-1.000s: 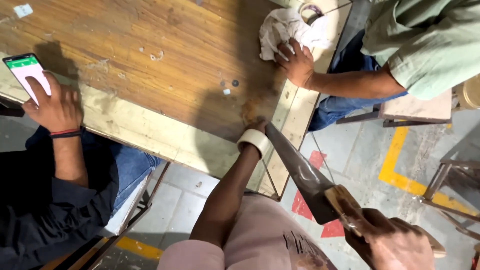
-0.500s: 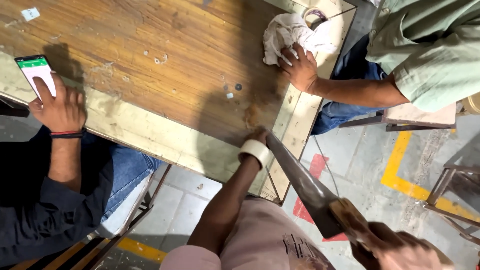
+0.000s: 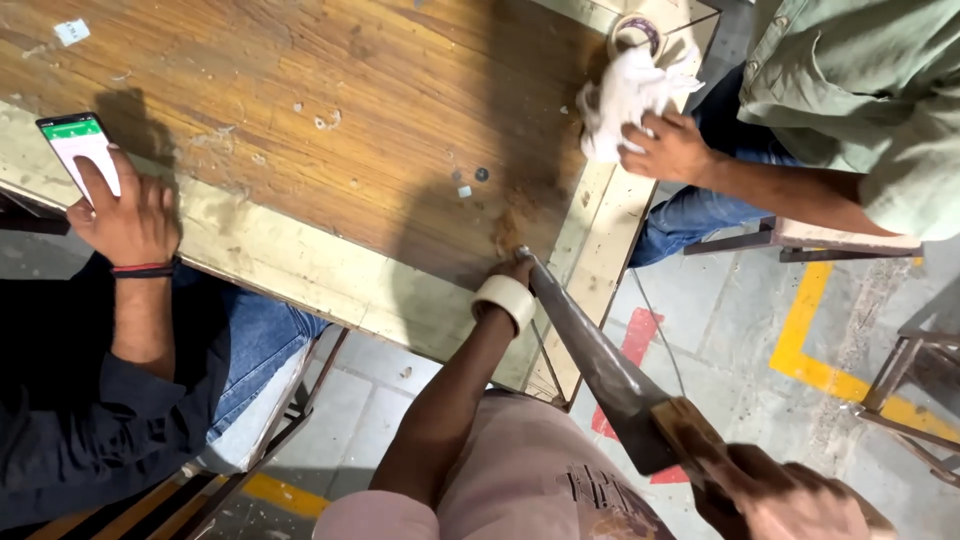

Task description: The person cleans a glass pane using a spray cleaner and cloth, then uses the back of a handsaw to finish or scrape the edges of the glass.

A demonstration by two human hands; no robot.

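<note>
Wooden table (image 3: 300, 130) fills upper left, pale plank edging (image 3: 300, 270) along its near side and right end. Floor below: grey tiles with red and yellow paint marks.

Left arm stretched forward and down from chest, forearm straight, roll of tape (image 3: 503, 300) worn on wrist like a bracelet. Left hand (image 3: 516, 270) at table's near right corner, pressed against the wood beside the saw tip; fingers mostly hidden, so open or closed cannot be told.

Right hand (image 3: 790, 500) low at bottom right, fist closed round wooden handle of hand saw (image 3: 600, 370).

Saw long axis runs diagonally: handle bottom right, blade narrowing up-left, tip at table corner just beside left hand. Blade passes close along left forearm.

Around: second person on right, green shirt, hand (image 3: 670, 150) pressing white cloth (image 3: 625, 95) on table's right end; tape roll (image 3: 633, 32) just above cloth. Third person on left, dark sleeve, hand (image 3: 125, 215) resting on table edge holding phone (image 3: 80, 145). Small round bits (image 3: 472, 180) on tabletop between saw tip and cloth.
</note>
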